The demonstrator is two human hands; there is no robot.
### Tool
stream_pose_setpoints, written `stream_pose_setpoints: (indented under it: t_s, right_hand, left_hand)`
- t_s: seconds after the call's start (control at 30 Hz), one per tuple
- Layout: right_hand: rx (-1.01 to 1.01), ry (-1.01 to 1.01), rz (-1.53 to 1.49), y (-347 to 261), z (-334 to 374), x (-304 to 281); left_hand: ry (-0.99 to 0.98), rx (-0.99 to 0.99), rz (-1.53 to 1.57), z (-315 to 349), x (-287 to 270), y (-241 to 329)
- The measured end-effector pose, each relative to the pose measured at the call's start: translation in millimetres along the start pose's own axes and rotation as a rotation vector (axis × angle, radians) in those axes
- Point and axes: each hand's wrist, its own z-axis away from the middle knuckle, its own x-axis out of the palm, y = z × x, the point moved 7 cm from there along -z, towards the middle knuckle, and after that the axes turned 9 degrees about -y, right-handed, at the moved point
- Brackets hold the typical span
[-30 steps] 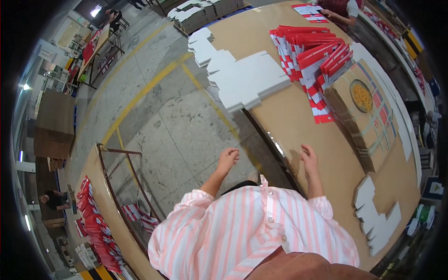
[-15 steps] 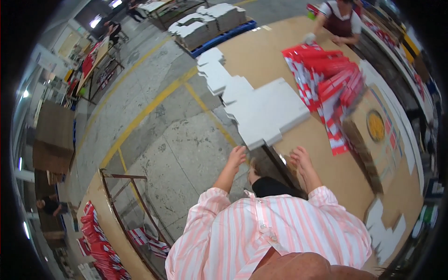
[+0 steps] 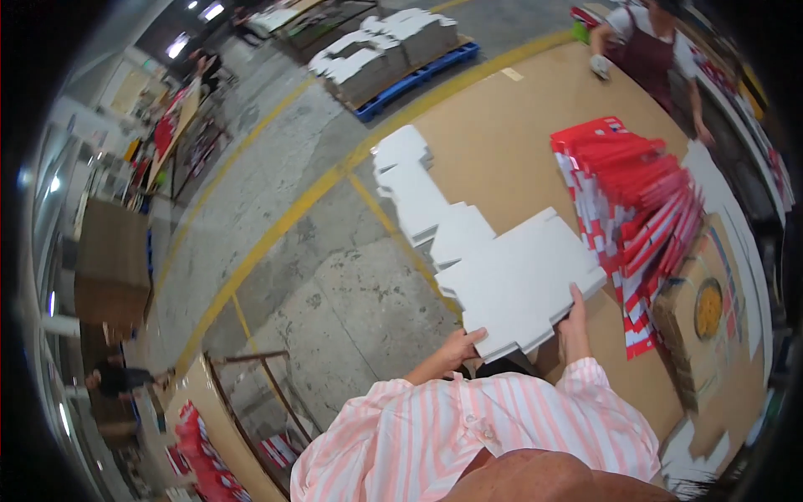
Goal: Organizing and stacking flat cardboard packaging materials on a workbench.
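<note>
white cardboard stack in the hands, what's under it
The stack of white die-cut cardboard sheets lies on the brown table, left hand at its near edge, right hand at its right. The table beneath is covered.

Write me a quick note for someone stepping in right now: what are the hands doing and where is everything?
Left hand: gripping the near edge of the stack of white cardboard sheets.
Right hand: holding the same stack at its right side.
The stack sits at the edge of the brown table. More white sheets lie further along that edge. A fanned pile of red and white cartons lies to the right.
Done: both hands have hold of the stack.
Left: whether it is lifted cannot be told.
</note>
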Motion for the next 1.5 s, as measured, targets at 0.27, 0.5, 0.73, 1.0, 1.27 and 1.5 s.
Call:
stream_pose_setpoints:
  t_s: [0.27, 0.5, 0.73, 1.0, 1.27, 1.5]
  right_hand:
    - [-0.246, 0.094, 0.179, -28.9, 28.0, 64.4]
    - [-0.598, 0.055, 0.506, -49.4, 85.4, 127.2]
    - [-0.500, 0.085, 0.569, -52.0, 104.9, 145.9]
    - [-0.270, -0.029, 0.175, -38.6, 101.3, 127.8]
    - [-0.870, -0.453, 0.262, -15.4, 130.2, 178.4]
    - [-0.751, 0.235, 0.852, 35.8, 109.4, 75.5]
  left_hand:
    - [0.018, 0.161, -1.389, -47.2, 22.7, 203.2]
    - [-0.177, 0.108, -1.113, -154.4, 97.3, 285.3]
    - [-0.250, 0.180, -0.869, -125.4, 67.7, 293.0]
    - [-0.118, 0.960, -0.767, -18.1, 100.7, 367.8]
    - [-0.429, 0.877, -1.012, -12.8, 142.0, 365.9]
    - [-0.708, 0.689, -0.820, -75.1, 83.0, 319.2]
